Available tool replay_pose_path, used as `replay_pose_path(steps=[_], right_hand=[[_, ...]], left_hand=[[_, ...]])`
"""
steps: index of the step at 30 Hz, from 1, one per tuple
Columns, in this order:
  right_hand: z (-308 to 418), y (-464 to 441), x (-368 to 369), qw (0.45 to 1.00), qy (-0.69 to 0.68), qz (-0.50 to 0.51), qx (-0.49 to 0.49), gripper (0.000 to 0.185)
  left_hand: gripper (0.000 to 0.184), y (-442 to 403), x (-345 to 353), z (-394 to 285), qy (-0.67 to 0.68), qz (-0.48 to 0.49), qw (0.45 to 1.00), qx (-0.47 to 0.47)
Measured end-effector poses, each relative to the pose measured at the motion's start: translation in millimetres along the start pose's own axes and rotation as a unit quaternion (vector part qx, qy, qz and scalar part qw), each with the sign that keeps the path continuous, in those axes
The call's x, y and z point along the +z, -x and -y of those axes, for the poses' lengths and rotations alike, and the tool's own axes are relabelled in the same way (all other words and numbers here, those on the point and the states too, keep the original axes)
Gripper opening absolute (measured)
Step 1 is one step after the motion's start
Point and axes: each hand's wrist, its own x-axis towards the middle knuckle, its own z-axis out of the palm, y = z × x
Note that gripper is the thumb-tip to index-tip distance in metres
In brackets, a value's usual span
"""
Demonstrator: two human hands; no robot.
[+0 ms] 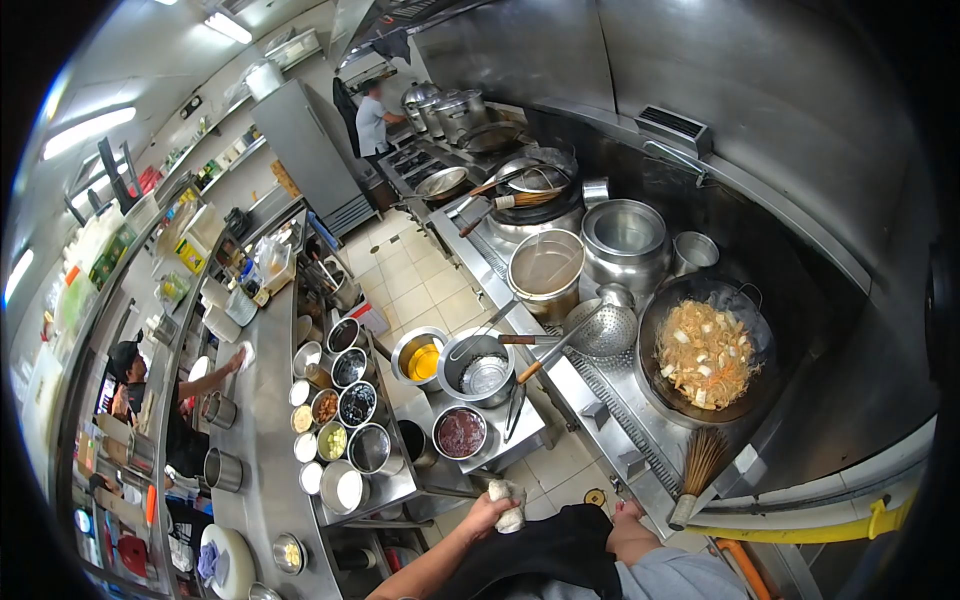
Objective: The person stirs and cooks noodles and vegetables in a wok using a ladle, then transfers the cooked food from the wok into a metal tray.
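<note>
Grey short-sleeved shirt (685, 578), plain black apron (545, 545)

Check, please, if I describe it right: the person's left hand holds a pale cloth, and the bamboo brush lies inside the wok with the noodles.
Not quite: the bamboo brush lies outside the wok, beside its rim at the edge of the stove. The head view shows this. The left hand does hold a pale cloth, and the noodles are in the wok.

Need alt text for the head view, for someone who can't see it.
In a restaurant-style kitchen, the wearer's left hand holds a bunched whitish cloth, and the right hand is near the stove. On it, a wok holds noodle-like food. Containers of ingredients stand leftward; another person stands farther back.
</note>
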Motion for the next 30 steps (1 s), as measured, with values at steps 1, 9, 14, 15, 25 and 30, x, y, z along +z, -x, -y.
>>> replay_pose_path(steps=[1,9,14,15,25,30], right_hand=[[0.6,1.0,0.1,1.0,-0.002,-0.011,-0.002,0.03],[-23.0,-51.2,-1.7,1.0,-0.013,0.003,0.002,0.023],[-7.7,-24.0,0.4,0.999,-0.037,-0.013,0.009,0.022],[-7.8,-24.7,-0.4,1.0,-0.029,0.0,-0.007,0.023],[-8.0,-9.2,-1.0,0.996,0.027,0.017,-0.089,0.041],[-7.3,8.1,2.4,0.99,-0.007,0.005,-0.143,0.032]], left_hand=[[0.023,0.2,0.0,-0.3,0.002,0.0,1.0,0.001],[0.024,-10.4,-7.0,14.4,0.052,0.006,0.998,0.017],[0.029,-14.7,-12.1,18.9,0.046,0.006,0.999,0.011],[0.029,-16.6,-12.7,20.3,0.042,0.012,0.999,0.005],[0.023,-7.4,2.6,3.0,0.012,-0.021,1.0,0.012],[0.025,-15.8,0.6,5.7,0.018,-0.006,1.0,0.005]])
